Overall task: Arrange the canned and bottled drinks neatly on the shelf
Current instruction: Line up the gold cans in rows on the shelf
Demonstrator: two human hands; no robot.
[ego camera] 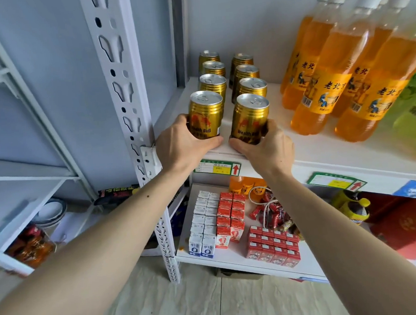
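Observation:
Gold "Wealth Bull" cans stand in two rows on the white shelf [306, 149], running front to back. My left hand [184, 144] grips the front can of the left row [205, 113] at its base. My right hand [262, 146] grips the front can of the right row [249, 118] the same way. Both cans stand upright at the shelf's front edge. Behind them are more gold cans [251, 87]. Orange bottled drinks [319, 84] with white caps stand in rows to the right, with green bottles [415, 100] at the far right edge.
A perforated white upright post [125, 94] stands just left of my left hand. The lower shelf [235, 259] holds small milk cartons [202, 245], red boxes [273, 246] and snack packets. Price tags [217, 167] hang on the shelf edge. Another rack stands at left.

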